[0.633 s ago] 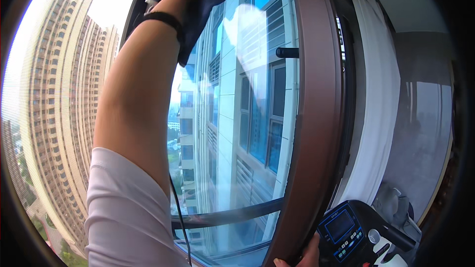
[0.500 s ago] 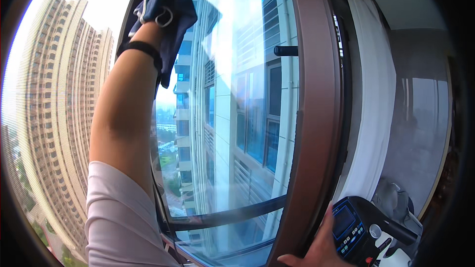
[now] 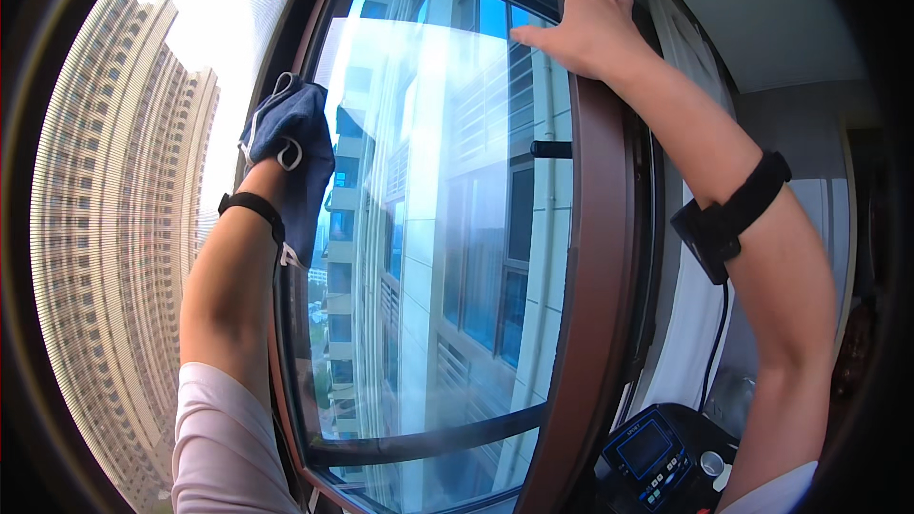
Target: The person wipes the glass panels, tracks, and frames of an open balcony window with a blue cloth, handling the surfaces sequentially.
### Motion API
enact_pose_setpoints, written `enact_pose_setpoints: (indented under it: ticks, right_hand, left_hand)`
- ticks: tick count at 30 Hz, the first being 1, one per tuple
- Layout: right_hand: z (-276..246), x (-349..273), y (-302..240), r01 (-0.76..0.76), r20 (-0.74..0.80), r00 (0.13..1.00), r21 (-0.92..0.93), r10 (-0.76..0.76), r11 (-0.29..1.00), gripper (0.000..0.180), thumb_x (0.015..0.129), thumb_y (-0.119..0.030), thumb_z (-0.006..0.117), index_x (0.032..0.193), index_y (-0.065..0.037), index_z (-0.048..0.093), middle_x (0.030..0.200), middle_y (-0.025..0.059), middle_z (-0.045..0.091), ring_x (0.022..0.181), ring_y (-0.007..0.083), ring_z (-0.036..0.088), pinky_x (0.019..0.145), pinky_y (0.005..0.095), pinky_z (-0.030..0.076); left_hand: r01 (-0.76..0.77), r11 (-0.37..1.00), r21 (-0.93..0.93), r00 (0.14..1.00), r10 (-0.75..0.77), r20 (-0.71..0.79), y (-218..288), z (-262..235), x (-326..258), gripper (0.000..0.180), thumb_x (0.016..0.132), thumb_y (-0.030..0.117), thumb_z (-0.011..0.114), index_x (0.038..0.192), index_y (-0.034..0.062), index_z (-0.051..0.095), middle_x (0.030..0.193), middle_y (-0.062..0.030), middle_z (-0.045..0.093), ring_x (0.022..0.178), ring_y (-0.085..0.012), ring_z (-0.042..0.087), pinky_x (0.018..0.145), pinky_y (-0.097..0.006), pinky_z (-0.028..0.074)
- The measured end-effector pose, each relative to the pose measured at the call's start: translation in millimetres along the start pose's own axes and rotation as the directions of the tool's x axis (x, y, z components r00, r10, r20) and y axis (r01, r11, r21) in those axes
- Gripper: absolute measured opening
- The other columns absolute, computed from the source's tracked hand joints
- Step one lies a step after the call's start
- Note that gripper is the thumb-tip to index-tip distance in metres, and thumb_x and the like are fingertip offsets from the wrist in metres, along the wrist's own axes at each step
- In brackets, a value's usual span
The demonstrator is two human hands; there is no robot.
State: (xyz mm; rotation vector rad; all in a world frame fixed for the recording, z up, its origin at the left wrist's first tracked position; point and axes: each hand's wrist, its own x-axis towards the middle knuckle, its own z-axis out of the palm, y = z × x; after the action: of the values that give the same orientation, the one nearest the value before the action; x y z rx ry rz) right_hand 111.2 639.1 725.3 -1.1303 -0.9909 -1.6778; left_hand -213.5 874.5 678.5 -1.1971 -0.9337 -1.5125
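Observation:
A dark blue cloth (image 3: 303, 138) with white edging and a loop covers my left hand (image 3: 271, 176), whose fingers are hidden inside it. Cloth and hand are against the left side of the brown window frame, beside the glass pane (image 3: 428, 200); one end hangs down along the glass. My right hand (image 3: 602, 24) is raised high at the upper right of the window frame (image 3: 602, 200). Its fingers are spread, holding nothing, with the palm toward the frame. Below it, a black window handle (image 3: 552, 149) sticks out from the frame's inner edge.
At lower right stands an exercise machine's black console (image 3: 647, 452) with a screen and buttons. White curtain (image 3: 685, 343) hangs behind my right arm. Tall beige buildings (image 3: 114, 181) show through the mesh on the left. A dark bar (image 3: 428, 443) crosses the window low down.
My right hand has risen from beside the console to the top right of the frame. My left hand with the cloth has come lower and a little left in the picture; the view has shifted.

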Motion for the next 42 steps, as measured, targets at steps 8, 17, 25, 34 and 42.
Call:
enact_pose_setpoints:
  ticks: [8,17,25,34,42]
  right_hand:
    - [22,10,27,-0.049,0.007,0.999,-0.056,0.05,0.997,0.072,0.086,-0.044,0.056,0.146,-0.013,0.029,0.15,0.0245,0.022,0.123,0.0391,0.048,0.102,0.0433,0.041]
    - [-12,3,7,0.056,0.174,0.983,0.013,-0.058,0.998,0.027,0.091,-0.018,0.049,0.102,0.002,0.064,0.114,0.0241,0.057,0.093,0.0384,0.06,0.086,0.0439,0.05]
    - [-44,-2,-6,0.325,0.208,0.932,-0.127,-0.296,0.937,0.036,0.08,-0.009,0.052,0.103,0.018,0.058,0.127,0.0358,0.044,0.124,0.049,0.039,0.092,0.0462,0.046]
    - [-12,3,-5,0.313,0.251,0.944,-0.468,-0.215,0.826,0.046,0.095,-0.019,0.045,0.136,0.001,0.038,0.136,0.0248,0.038,0.113,0.0419,0.052,0.092,0.0432,0.049]
    - [-5,-12,-9,-0.023,0.096,0.995,0.079,0.015,0.997,0.071,0.081,-0.018,0.065,0.137,0.008,0.03,0.141,0.034,0.026,0.116,0.0487,0.049,0.095,0.0531,0.044]
  left_hand:
    - [-0.243,0.811,-0.532,0.953,0.301,0.022,186,-73,63,0.032,0.094,0.034,0.046,0.113,0.014,0.062,0.121,-0.0104,0.06,0.115,-0.0254,0.056,0.091,-0.036,0.047]
    - [-0.297,0.757,-0.582,0.934,0.358,-0.011,207,-54,121,0.033,0.094,0.034,0.047,0.115,0.0136,0.061,0.123,-0.0096,0.059,0.116,-0.0251,0.055,0.09,-0.035,0.047]
    - [-0.123,0.971,-0.206,0.983,0.148,0.108,59,-5,105,0.034,0.094,0.035,0.047,0.117,0.0132,0.06,0.124,-0.0088,0.058,0.116,-0.0247,0.055,0.09,-0.034,0.047]
    - [0.136,0.957,0.256,0.903,-0.226,0.366,46,-23,51,0.042,0.1,0.04,0.034,0.128,0.0152,0.052,0.127,-0.0039,0.055,0.119,-0.0191,0.051,0.101,-0.028,0.036]
    - [0.359,-0.053,-0.932,0.933,0.031,0.358,202,-99,78,0.035,0.089,0.04,0.063,0.106,0.0092,0.063,0.096,-0.0062,0.064,0.081,-0.0159,0.061,0.072,-0.026,0.05]
